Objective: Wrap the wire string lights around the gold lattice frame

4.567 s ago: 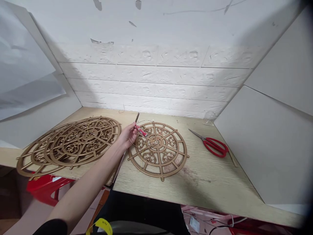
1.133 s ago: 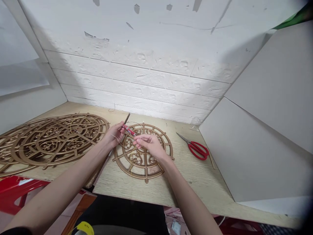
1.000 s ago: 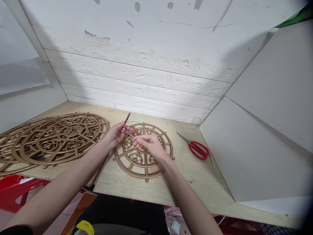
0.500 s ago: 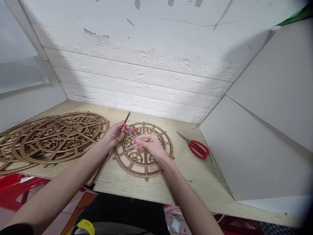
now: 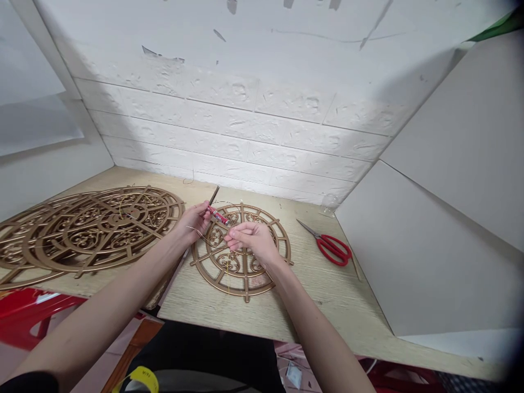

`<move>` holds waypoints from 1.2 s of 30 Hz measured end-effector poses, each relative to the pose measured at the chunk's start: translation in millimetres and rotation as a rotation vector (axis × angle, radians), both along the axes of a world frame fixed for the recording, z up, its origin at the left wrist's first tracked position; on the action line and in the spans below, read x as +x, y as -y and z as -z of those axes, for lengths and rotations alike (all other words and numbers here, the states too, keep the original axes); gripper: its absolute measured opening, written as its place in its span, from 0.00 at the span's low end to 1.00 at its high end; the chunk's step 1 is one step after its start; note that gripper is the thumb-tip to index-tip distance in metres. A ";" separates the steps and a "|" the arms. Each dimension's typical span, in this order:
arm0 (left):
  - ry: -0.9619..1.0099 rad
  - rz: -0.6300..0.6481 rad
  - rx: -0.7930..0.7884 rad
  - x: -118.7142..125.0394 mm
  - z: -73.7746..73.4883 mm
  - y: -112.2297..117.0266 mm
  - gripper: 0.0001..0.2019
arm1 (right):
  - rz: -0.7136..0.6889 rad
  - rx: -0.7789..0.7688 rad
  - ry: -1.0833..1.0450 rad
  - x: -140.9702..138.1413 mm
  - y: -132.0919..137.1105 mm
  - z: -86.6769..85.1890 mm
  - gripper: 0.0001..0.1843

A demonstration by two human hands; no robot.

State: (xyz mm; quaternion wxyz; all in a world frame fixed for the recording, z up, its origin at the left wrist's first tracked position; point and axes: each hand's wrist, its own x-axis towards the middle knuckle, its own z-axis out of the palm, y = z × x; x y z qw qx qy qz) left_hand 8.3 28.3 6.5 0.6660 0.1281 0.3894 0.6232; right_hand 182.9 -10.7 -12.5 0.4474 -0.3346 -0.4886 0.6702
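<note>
A pale desk [image 5: 347, 305] carries a pile of round gold panels [image 5: 117, 220] left of a single gold panel [image 5: 246, 275]. Scissors [image 5: 333, 249] lie to that panel's right. Above its left edge is the person's left hand [image 5: 197, 221], and above its middle the right hand [image 5: 256, 239], fingertips together on something too small to tell. The left fingers clamp a red tube [image 5: 218, 215], slanting above the panel. Yellow thread [image 5: 228, 273] crosses the panel's near side.
</note>
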 end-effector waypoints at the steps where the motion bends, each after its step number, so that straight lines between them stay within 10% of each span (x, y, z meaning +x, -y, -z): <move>1: 0.002 0.001 0.004 -0.3 0.7 -0.3 0.14 | 0.005 0.003 -0.001 0.3 -0.2 0.2 0.21; 36: -0.029 0.012 -0.015 4.1 -2.6 3.6 0.15 | 0.036 0.175 0.130 2.0 -1.0 0.5 0.15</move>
